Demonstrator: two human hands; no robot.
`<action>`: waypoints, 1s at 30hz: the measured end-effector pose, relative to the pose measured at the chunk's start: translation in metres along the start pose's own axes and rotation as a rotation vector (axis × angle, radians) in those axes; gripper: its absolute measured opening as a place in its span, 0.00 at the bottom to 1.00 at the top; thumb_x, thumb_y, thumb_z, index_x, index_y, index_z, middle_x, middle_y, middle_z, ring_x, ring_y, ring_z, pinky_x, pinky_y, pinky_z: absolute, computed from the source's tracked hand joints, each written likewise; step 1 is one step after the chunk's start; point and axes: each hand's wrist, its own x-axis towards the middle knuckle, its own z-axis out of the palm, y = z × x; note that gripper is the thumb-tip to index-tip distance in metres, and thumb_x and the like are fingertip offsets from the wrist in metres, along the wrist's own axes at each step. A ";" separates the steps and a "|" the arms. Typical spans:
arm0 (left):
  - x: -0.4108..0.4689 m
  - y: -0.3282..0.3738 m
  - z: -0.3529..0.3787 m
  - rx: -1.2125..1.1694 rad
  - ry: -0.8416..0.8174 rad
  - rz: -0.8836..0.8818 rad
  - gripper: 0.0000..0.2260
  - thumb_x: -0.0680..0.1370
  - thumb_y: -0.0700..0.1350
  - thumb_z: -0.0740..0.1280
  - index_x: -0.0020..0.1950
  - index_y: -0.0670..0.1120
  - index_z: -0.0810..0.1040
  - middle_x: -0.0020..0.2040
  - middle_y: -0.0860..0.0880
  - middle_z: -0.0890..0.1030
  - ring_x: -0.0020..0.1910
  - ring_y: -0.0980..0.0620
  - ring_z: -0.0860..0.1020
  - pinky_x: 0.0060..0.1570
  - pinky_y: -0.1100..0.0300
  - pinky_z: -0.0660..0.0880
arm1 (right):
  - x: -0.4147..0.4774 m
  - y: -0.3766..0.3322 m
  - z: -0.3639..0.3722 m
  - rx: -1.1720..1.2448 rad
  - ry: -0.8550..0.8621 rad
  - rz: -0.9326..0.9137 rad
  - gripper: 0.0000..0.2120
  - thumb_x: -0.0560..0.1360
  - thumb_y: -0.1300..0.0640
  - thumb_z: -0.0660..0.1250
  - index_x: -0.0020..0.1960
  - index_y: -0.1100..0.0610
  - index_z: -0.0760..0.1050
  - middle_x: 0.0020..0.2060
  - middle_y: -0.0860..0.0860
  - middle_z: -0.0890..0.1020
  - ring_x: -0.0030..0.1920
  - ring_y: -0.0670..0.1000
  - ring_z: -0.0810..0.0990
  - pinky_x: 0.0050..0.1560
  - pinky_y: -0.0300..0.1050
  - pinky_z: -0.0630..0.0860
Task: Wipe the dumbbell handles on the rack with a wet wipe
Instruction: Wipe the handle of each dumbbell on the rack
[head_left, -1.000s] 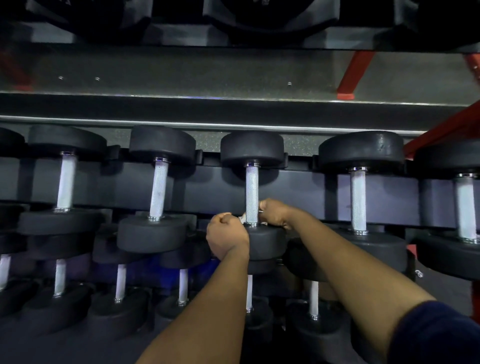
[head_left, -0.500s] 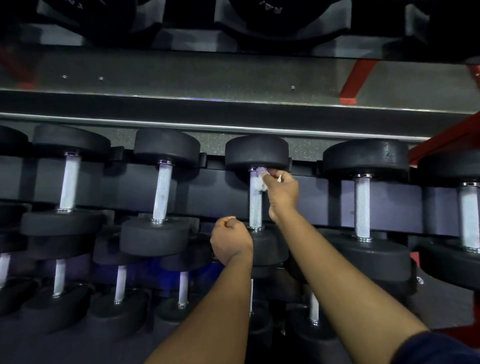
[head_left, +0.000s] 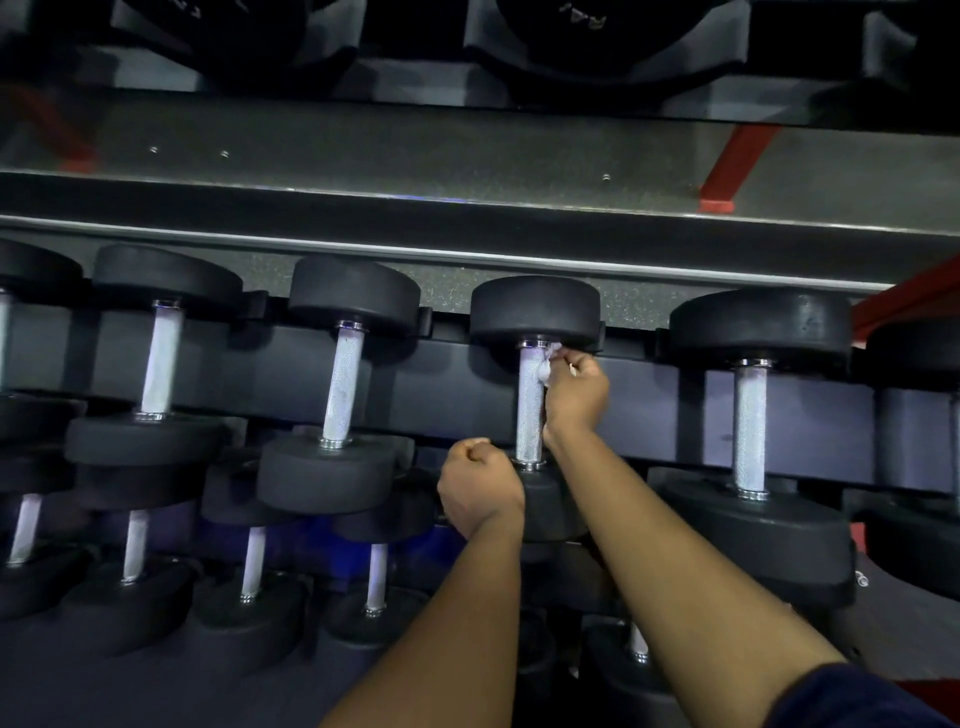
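The right hand (head_left: 576, 389) pinches a crumpled white wet wipe (head_left: 545, 368) against the top of the knurled handle (head_left: 530, 410) of the middle dumbbell (head_left: 535, 309) on the upper tier of the rack (head_left: 452, 384). The wipe sits just under the chrome collar (head_left: 535, 344), below the far head. The left hand (head_left: 480, 486) is curled into a fist beside the lower end of the same handle, close to the near head (head_left: 550, 506). Nothing shows in it. Whether it presses on the head to brace it is hard to tell from this angle.

The step looks like a stroke along this one handle, with the wipe at its far end. To do it well, the wipe should wrap as far round the bar as the fingers allow. As it is, it touches only the right-hand side. A firm pull down to the near collar, with a slight twist of the wrist, would reach the back of the bar. The knurling is rough, so it is likely to snag and shred a bunched wipe. Opening the wipe flatter would give more contact and spread the wear.

A steadying palm on the near head would stop the dumbbell rolling in its cradle. The handles to the left (head_left: 343, 384) and right (head_left: 749, 426) stand well apart, so each needs its own pass.
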 end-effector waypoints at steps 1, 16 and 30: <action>0.000 0.000 0.001 -0.005 -0.003 -0.008 0.12 0.76 0.43 0.59 0.49 0.49 0.83 0.53 0.43 0.82 0.52 0.40 0.77 0.50 0.56 0.72 | -0.006 0.002 -0.003 -0.078 0.028 -0.075 0.03 0.73 0.55 0.69 0.40 0.51 0.79 0.37 0.50 0.83 0.38 0.51 0.81 0.46 0.48 0.79; 0.000 0.001 -0.001 -0.002 -0.012 -0.019 0.12 0.76 0.43 0.59 0.49 0.50 0.83 0.52 0.44 0.82 0.52 0.40 0.78 0.51 0.56 0.72 | -0.007 0.003 -0.013 -0.397 -0.053 -0.353 0.06 0.76 0.54 0.65 0.48 0.55 0.78 0.41 0.50 0.80 0.41 0.49 0.76 0.43 0.40 0.70; 0.001 -0.001 0.001 0.013 -0.011 -0.015 0.13 0.76 0.43 0.59 0.50 0.50 0.83 0.54 0.43 0.82 0.52 0.40 0.77 0.51 0.54 0.74 | -0.011 -0.001 0.003 -1.777 -0.394 -1.448 0.20 0.73 0.60 0.52 0.49 0.60 0.83 0.50 0.56 0.82 0.59 0.57 0.71 0.64 0.46 0.67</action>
